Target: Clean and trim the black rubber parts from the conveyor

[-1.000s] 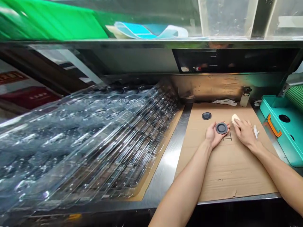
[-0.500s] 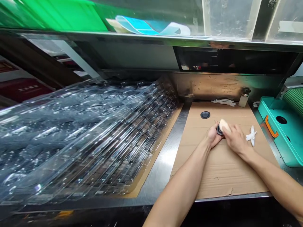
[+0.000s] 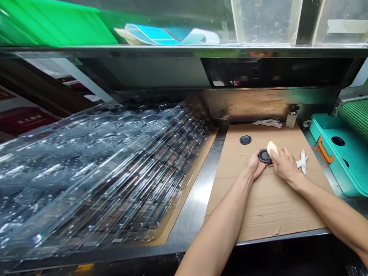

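My left hand is closed on a round black disc-shaped part with a raised ring, held above the cardboard sheet. In my right hand is a cream-coloured sponge pad, pinched between thumb and fingers at the disc's right edge. Whether the pad touches the disc I cannot tell. A second black disc lies on the cardboard beyond my left hand. Right of my right hand lies a crumpled white cloth-like piece.
Clear plastic trays are stacked at left. A turquoise bin with an orange handle stands at right, black discs inside. At the back are a small bottle and a white glove. A metal shelf spans above.
The pad has shifted from over the disc to its right edge, so more of the disc shows. The whole view has moved slightly.
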### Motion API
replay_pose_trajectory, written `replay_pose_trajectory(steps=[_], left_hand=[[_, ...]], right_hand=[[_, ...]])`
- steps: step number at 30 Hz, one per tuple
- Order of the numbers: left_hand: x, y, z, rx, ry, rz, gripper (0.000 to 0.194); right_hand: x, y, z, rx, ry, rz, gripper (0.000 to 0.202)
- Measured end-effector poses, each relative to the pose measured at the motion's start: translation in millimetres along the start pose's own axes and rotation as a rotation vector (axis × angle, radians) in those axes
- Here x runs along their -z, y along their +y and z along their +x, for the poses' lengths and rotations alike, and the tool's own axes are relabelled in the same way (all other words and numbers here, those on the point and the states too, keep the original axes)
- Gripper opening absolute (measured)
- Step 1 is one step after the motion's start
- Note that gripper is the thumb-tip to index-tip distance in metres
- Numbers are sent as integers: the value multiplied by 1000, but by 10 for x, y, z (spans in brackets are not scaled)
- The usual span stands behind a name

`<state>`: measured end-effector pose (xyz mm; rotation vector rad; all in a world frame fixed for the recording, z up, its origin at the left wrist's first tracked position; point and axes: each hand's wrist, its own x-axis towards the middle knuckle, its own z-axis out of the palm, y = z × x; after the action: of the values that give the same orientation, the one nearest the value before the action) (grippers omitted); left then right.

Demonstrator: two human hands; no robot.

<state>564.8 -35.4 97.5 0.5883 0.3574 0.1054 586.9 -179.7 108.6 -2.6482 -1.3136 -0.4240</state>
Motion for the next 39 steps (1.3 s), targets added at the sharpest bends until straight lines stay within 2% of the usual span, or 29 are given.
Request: replay_pose_trajectory(steps=[1,5,7,9,12,16,19,22,25,28,31,33,36,39], left_hand=[[0,3,1,-2,10,-2,48],[2,13,-1,30,-2,-5,50],[9,16,1,21,-1,-11,48],[15,19,6,23,-2,-14,47],[14,36,11,18,-7,-13,51],[-9,60,-14,-12,-28,-30,45],[-24,40,-40,1,-42,-13,38],[-28,-20,-48,-3,-51,36,32],[-31,-84,-51,-44,-77,86,29],[-36,-109,-66,-77,-76,137,27],[-41,-102,-81,-52,-70,142,28],[-46,-99,-77,-24,-76,120,28],[-49,-106,-59,-23,-63,109,28],[-42,-116,-52,-40,-41,117,29]], right_hand=[[-7,-15,-6,-15,4,-1,46],[-17,46,18,80,-10,34,47],[-1,186,69,-15,22,78,43],[24,344,113,-88,104,191,39],[52,465,110,-37,175,440,43],[91,388,39,-33,1,627,58],[150,325,25,-108,-95,697,52],[179,316,56,-154,-93,735,35],[125,328,102,-185,-84,787,28],[49,371,133,-199,-137,855,27],[54,441,142,-191,-215,832,24],[99,459,143,-253,-209,747,21],[143,396,153,-334,-79,647,20],[110,326,163,-293,-75,731,20]])
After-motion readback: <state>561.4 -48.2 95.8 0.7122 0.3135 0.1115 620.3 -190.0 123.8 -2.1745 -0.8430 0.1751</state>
